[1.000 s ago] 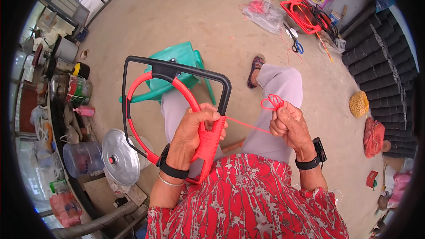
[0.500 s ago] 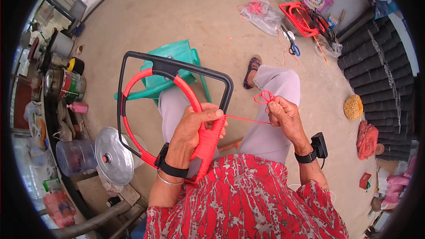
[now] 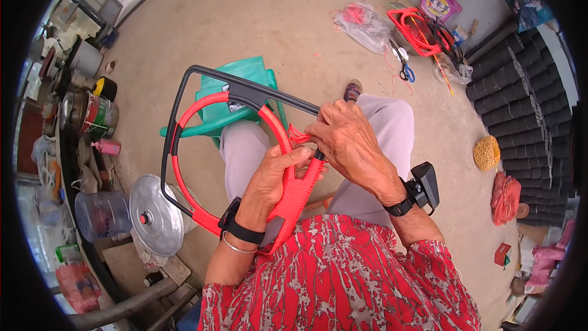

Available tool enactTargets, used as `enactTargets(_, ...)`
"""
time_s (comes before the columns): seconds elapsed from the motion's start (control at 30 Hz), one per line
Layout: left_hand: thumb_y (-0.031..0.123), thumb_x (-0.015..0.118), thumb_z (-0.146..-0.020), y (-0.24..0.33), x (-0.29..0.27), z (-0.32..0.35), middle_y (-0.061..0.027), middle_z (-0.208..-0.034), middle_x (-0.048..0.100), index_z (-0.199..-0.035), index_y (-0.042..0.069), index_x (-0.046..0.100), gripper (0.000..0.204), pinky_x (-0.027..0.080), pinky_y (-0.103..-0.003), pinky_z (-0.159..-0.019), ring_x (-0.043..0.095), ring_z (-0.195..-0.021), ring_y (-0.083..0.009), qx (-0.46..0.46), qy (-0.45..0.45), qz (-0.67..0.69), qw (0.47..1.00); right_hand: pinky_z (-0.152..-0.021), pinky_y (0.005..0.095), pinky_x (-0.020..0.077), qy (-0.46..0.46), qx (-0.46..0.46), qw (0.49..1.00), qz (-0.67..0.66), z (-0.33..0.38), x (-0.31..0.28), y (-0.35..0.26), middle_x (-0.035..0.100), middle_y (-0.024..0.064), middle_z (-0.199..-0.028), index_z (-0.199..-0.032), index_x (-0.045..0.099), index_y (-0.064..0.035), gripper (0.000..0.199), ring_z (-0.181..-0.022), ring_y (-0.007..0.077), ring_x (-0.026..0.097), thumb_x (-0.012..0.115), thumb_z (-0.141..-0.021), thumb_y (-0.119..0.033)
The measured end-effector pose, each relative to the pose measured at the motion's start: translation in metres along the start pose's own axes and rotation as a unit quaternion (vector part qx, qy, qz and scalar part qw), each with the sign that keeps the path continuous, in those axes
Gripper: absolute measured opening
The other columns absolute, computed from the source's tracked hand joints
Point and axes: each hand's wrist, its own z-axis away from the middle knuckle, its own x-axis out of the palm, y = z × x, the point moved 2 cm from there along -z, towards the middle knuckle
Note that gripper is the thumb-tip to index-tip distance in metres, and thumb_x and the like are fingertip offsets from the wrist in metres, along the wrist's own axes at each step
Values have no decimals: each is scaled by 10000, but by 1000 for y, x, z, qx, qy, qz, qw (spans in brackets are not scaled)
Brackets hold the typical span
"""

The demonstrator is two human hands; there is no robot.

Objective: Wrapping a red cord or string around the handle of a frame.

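1. The green moulded plastic chair (image 3: 236, 76) stands on the floor, partly behind the frame; it shows no clear change.
2. The black rigid rectangular frame with a red-wrapped ring inside it (image 3: 246, 94) is above the person's lap, tilted. Its upper right corner, which was visible half a second ago, is now covered by a hand.
3. The right hand (image 3: 352, 141) has changed most: it was well apart on the right, and it has now come to the frame. Its grip is closed, with bent fingers, and seems to be pinching the cord.
4. The left hand (image 3: 274, 175) stays at nearly the same place; its grip is pinching the frame near the upper end of the winding.
5. The dense red winding on the frame's side (image 3: 293, 201) looks the same in its extent.
6. The thin red looped cord (image 3: 298, 135) no longer stretches between the hands. For the work, I judge this as the passing of the cord around the bar; its exact path is hidden.
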Motion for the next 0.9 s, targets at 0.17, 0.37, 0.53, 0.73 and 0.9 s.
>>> enactTargets(0.17, 162, 696, -845, 0, -8, -6, -163, -899, 649, -1007, -31, 568, 283, 603, -373, -687, 689, -765, -275, 10, 35, -3, 999, -689, 371, 332, -28, -10, 1000, 8, 0, -2, -7, 495, 79, -780, -743, 642, -63, 31, -814, 248, 478, 627, -741, -90)
enactTargets(0.37, 188, 687, -851, -1, -11, -15, -177, -823, 649, -933, -29, 591, 251, 589, -340, -543, 691, -644, -305, 11, 81, -50, 995, -710, 364, 339, 43, 25, 996, -71, 8, -6, -5, 534, 68, -825, -791, 656, -45, 71, -844, 227, 491, 660, -755, -106)
enactTargets(0.53, 158, 649, -876, 2, -6, -11, -174, -773, 652, -931, -24, 584, 201, 565, -316, -482, 687, -606, -283, 19, 129, -88, 988, -612, 340, 352, 108, 116, 960, -230, 35, -21, -1, 542, 63, -699, -795, 638, -22, 91, -620, 214, 489, 663, -801, -109)
enactTargets(0.73, 132, 620, -891, 7, 4, -6, -167, -728, 655, -929, -30, 591, 170, 563, -303, -462, 672, -556, -240, 36, 156, -135, 978, -542, 318, 360, 70, 206, 938, -268, 58, 13, 3, 512, 71, -638, -888, 664, -28, 115, -564, 155, 488, 622, -862, -131)
enactTargets(0.9, 122, 591, -899, 6, 1, -7, -148, -668, 644, -915, -57, 603, 180, 578, -310, -458, 653, -513, -215, 34, 146, -156, 976, -510, 271, 373, -15, 314, 872, -374, 60, 36, 10, 550, 50, -693, -991, 674, -34, 154, -631, 65, 488, 599, -900, -133)
